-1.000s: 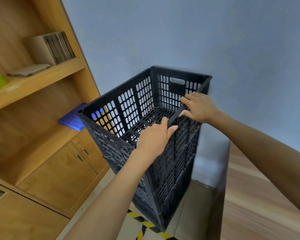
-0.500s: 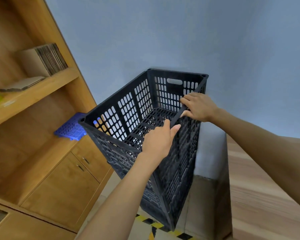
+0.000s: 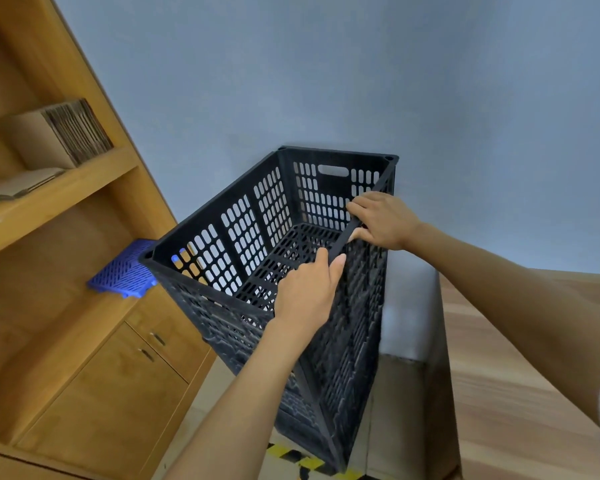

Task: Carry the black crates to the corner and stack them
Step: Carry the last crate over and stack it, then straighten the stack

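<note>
A stack of black perforated crates (image 3: 347, 344) stands in the corner between the wooden shelf unit and the blue-grey wall. The top black crate (image 3: 243, 237) is open and empty, nested on the ones below. My left hand (image 3: 307, 292) grips its near right rim, thumb inside the crate. Farther along the same rim, my right hand (image 3: 383, 220) is closed over the edge, fingers curled inside. The stack's lower part is partly hidden by my left forearm.
A wooden shelf unit (image 3: 66, 188) with cabinet doors (image 3: 118, 386) stands at left, holding folded cardboard (image 3: 63, 133) and a blue plastic crate piece (image 3: 125, 271). A wooden table (image 3: 520, 393) lies at right. Yellow-black floor tape (image 3: 302, 460) runs under the stack.
The view has drifted slightly, so the stack sits a little lower and more to the right. Both hands stay on the top crate's right rim.
</note>
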The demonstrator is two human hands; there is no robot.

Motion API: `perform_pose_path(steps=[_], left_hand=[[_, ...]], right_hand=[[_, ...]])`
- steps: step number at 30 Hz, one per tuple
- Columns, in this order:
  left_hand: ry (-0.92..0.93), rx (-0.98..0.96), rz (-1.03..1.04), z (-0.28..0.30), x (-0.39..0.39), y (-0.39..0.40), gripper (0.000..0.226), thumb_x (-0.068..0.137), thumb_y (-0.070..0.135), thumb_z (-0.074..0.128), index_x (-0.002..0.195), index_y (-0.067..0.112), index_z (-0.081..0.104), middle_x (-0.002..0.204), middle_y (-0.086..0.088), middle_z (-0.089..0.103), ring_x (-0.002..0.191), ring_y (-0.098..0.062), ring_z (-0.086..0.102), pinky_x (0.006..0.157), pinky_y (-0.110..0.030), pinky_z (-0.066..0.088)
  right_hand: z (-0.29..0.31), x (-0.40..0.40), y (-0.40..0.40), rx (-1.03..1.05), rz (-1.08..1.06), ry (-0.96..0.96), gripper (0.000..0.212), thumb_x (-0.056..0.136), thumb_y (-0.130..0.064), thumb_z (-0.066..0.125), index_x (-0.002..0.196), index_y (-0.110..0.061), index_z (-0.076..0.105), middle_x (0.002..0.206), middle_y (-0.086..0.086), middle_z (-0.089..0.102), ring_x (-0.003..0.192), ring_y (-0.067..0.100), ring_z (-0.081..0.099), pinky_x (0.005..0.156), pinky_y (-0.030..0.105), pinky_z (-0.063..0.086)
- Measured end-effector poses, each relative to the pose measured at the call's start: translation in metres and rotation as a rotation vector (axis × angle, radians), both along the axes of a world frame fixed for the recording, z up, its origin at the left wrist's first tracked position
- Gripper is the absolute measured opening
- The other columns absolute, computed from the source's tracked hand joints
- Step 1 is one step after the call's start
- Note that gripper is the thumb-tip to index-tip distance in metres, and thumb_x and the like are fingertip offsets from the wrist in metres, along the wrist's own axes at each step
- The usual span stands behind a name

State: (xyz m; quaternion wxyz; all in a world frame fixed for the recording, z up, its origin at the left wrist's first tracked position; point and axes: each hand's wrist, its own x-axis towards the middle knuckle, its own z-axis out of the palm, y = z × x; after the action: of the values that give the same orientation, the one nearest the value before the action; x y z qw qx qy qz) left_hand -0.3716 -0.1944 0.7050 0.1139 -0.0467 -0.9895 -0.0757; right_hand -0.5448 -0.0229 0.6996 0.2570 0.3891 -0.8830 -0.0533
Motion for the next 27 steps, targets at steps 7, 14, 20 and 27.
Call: perform_pose_path(steps=[7,14,20,27], left_hand=[[-0.004,-0.063,0.063,0.001,-0.016,0.008,0.026,0.105,0.028,0.024,0.114,0.012,0.042,0.061,-0.001,0.044,0.049,-0.026,0.042,0.045,-0.035,0.029],[0.015,-0.117,0.179,0.000,-0.016,0.015,0.033,0.105,0.034,0.024,0.129,0.019,0.040,0.071,-0.004,0.059,0.063,-0.031,0.061,0.062,-0.044,0.054],[0.069,-0.294,0.259,0.001,-0.013,0.024,0.031,0.106,0.038,0.021,0.116,0.019,0.043,0.060,-0.001,0.052,0.050,-0.027,0.052,0.049,-0.036,0.043],[0.069,-0.345,0.264,0.011,-0.013,0.027,0.018,0.105,0.026,0.036,0.120,0.020,0.045,0.062,0.003,0.047,0.055,-0.025,0.054,0.049,-0.038,0.048]], right_hand=[[-0.007,-0.023,0.007,-0.022,0.031,0.036,0.073,0.087,-0.074,0.017,0.094,-0.013,0.057,0.088,0.003,0.062,0.082,0.024,0.060,0.076,0.037,0.049],[-0.001,-0.026,0.015,-0.016,0.138,0.004,0.080,0.084,-0.078,0.010,0.092,-0.014,0.057,0.084,0.002,0.062,0.078,0.023,0.059,0.070,0.035,0.047],[0.008,-0.042,0.016,0.056,0.178,-0.004,0.082,0.086,-0.074,0.001,0.098,-0.020,0.061,0.084,-0.002,0.063,0.080,0.022,0.063,0.071,0.036,0.050],[0.002,-0.040,0.016,-0.009,0.197,0.032,0.073,0.090,-0.068,0.011,0.099,-0.018,0.063,0.087,0.000,0.065,0.080,0.022,0.064,0.070,0.034,0.046]])
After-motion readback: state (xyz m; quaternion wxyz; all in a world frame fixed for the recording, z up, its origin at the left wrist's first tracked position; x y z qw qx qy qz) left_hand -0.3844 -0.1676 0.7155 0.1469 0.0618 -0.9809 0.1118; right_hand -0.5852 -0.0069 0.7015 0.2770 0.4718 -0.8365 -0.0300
